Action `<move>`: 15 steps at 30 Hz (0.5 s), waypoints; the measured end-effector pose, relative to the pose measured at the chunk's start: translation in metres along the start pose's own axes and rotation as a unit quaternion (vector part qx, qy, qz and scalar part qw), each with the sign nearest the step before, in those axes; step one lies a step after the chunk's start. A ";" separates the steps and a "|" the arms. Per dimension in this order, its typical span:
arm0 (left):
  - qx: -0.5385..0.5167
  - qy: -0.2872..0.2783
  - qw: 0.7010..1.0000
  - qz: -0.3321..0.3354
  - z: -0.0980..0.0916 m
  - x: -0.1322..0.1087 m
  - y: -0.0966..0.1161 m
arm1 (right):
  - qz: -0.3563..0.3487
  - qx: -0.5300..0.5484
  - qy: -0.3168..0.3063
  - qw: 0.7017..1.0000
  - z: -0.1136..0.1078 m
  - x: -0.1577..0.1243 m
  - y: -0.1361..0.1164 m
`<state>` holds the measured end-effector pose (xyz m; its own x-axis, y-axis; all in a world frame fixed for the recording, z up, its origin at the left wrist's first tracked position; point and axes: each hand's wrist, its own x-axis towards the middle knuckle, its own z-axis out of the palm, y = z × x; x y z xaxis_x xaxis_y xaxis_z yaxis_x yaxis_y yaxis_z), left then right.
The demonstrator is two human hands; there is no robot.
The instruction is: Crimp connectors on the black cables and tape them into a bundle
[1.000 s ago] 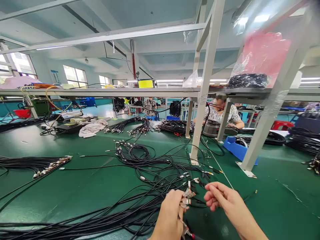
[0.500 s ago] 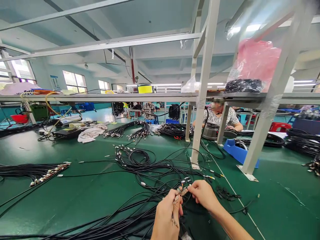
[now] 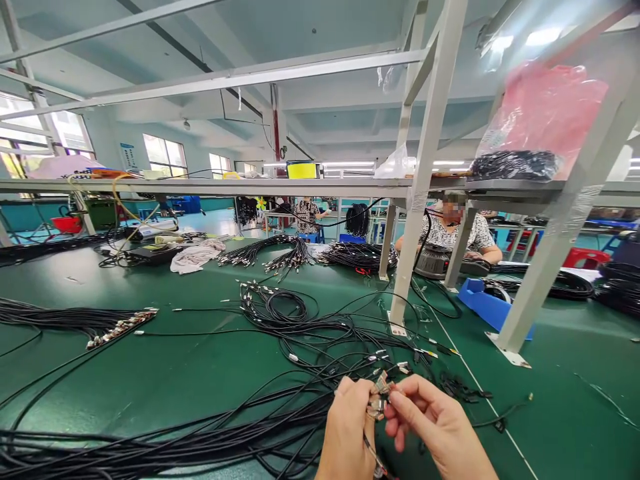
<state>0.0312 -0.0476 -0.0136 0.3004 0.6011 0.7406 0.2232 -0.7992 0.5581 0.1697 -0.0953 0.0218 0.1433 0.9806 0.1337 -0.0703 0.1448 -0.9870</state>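
Note:
My left hand (image 3: 347,430) is closed round a small bunch of metal cable connectors (image 3: 378,396) at the bottom centre of the view. My right hand (image 3: 433,420) pinches the same connectors from the right with thumb and forefinger. Both hands hover just above a tangle of thin black cables (image 3: 310,340) spread over the green table (image 3: 150,380). Black leads run from the connectors down past my left wrist.
A bundle of cables with metal ends (image 3: 117,327) lies at the left. White frame posts (image 3: 417,193) stand on the table ahead, a blue bin (image 3: 487,307) beside them. Across the table a person (image 3: 457,230) sits at work. A pink bag (image 3: 545,117) sits on the upper shelf.
My hands have stayed together on the connectors and dropped slightly lower in view. One second ago my right hand was apart from the bunch; it now pinches it.

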 end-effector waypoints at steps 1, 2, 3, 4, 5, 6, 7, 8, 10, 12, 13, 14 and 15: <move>0.009 -0.011 1.000 0.020 -0.002 0.002 0.001 | 0.000 0.002 0.000 1.000 0.001 0.000 0.000; 0.016 -0.023 0.999 0.035 -0.003 0.003 0.003 | 0.001 0.002 0.000 1.000 0.001 0.000 0.000; 0.024 -0.033 0.998 0.044 -0.005 0.004 0.004 | 0.002 0.000 -0.001 1.000 0.001 0.000 0.001; 0.028 -0.044 0.997 0.050 -0.006 0.004 0.005 | 0.003 -0.003 -0.001 1.000 0.001 -0.001 0.002; 0.028 -0.054 0.997 0.051 -0.006 0.005 0.005 | 0.004 -0.008 -0.001 1.000 0.001 -0.001 0.003; 0.025 -0.066 0.996 0.048 -0.007 0.005 0.005 | 0.005 -0.014 -0.001 1.000 0.002 -0.002 0.004; 0.020 -0.080 0.996 0.041 -0.007 0.004 0.005 | 0.005 -0.020 -0.001 1.000 0.002 -0.002 0.005; 0.016 -0.094 0.995 0.032 -0.007 0.004 0.004 | 0.004 -0.029 0.000 1.000 0.002 -0.002 0.005; 0.013 -0.110 0.994 0.012 -0.006 0.003 0.003 | 0.002 -0.051 0.006 0.999 -0.003 -0.001 0.004; 0.015 -0.095 0.995 -0.015 -0.006 0.003 0.003 | -0.006 -0.082 0.023 0.996 -0.018 0.006 0.001; 0.014 -0.078 0.996 -0.031 -0.007 0.003 0.004 | -0.012 -0.103 0.039 0.994 -0.029 0.013 0.000; 0.009 -0.059 0.997 -0.048 -0.008 0.004 0.004 | -0.020 -0.127 0.059 0.990 -0.042 0.021 -0.001; 0.004 -0.039 0.997 -0.060 -0.009 0.005 0.005 | -0.030 -0.158 0.085 0.983 -0.055 0.030 0.001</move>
<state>0.0253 -0.0487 -0.0034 0.3425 0.6900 0.6377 0.2683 -0.7223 0.6374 0.2282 -0.0734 0.0201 0.3027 0.9316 0.2014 0.2487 0.1268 -0.9602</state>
